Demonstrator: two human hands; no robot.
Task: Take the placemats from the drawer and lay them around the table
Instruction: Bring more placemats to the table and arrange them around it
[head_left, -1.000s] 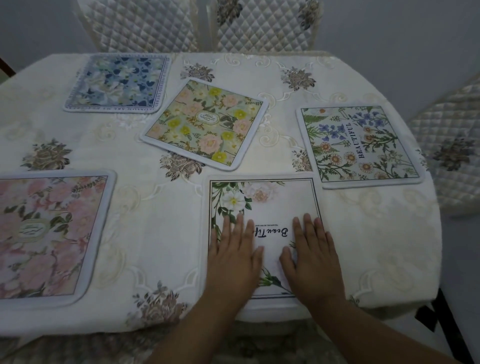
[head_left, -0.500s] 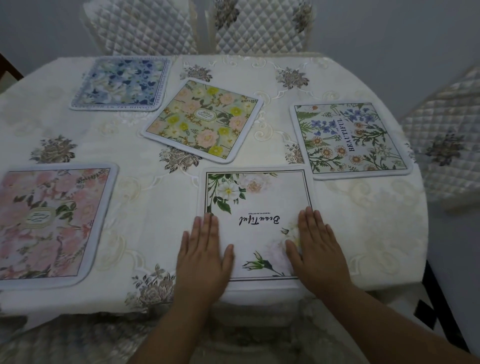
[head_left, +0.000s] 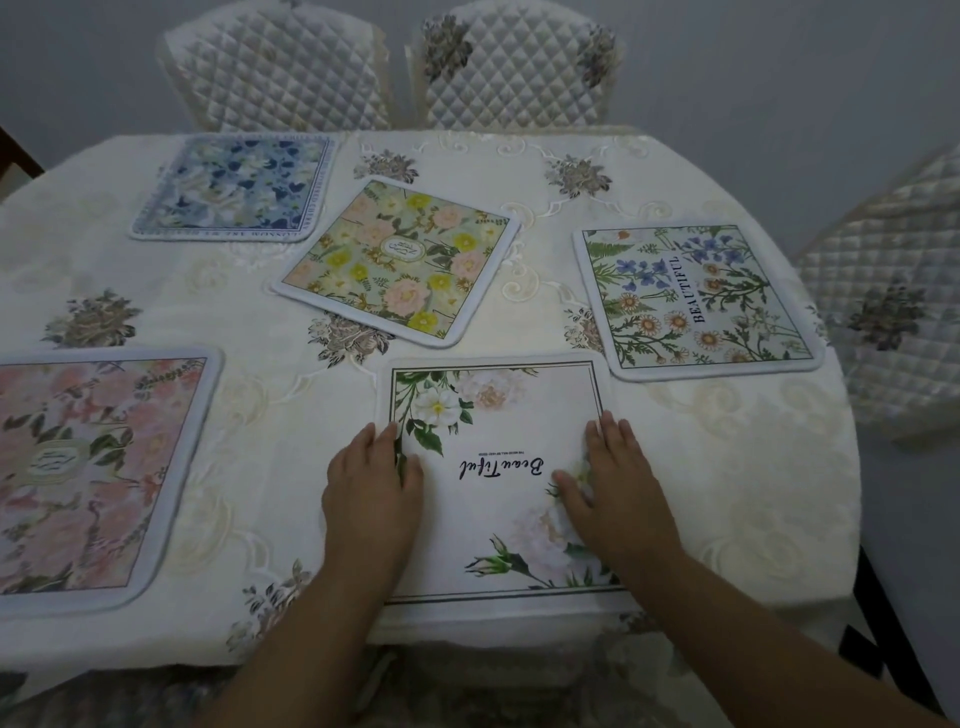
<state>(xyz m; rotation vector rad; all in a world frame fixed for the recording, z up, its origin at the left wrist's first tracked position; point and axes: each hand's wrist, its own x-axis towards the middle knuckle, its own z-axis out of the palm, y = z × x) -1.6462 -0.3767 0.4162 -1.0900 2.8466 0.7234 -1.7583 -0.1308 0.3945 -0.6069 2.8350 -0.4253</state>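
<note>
Under both flattened palms at the near edge of the table (head_left: 753, 467), a white placemat (head_left: 498, 415) printed with roses and the word "Beautiful" lies flat on the cream embroidered tablecloth (head_left: 260, 415). The person's left hand (head_left: 371, 493) rests on the mat's left border, fingers straight and close together, gripping nothing. The right hand (head_left: 618, 488) presses the mat's right side in the same way, fingers extended and together, thumb spread toward the lettering between the hands. Just beyond the right fingertips and slightly to their right lies a wildflower placemat (head_left: 696, 301) marked "BEAUTIFUL", close to the white mat's far right corner. Ahead of the left fingertips, a yellow-and-pink floral placemat (head_left: 400, 265) sits at an angle near the table's middle. Farther past it, toward the far left, a blue floral placemat (head_left: 234, 187) lies square to the far edge. Well to the left of the left hand, a pink floral placemat (head_left: 93, 473) runs out of view. Two quilted chair backs (head_left: 280, 67) stand behind the table, and another quilted chair (head_left: 893, 312) stands at right.
</note>
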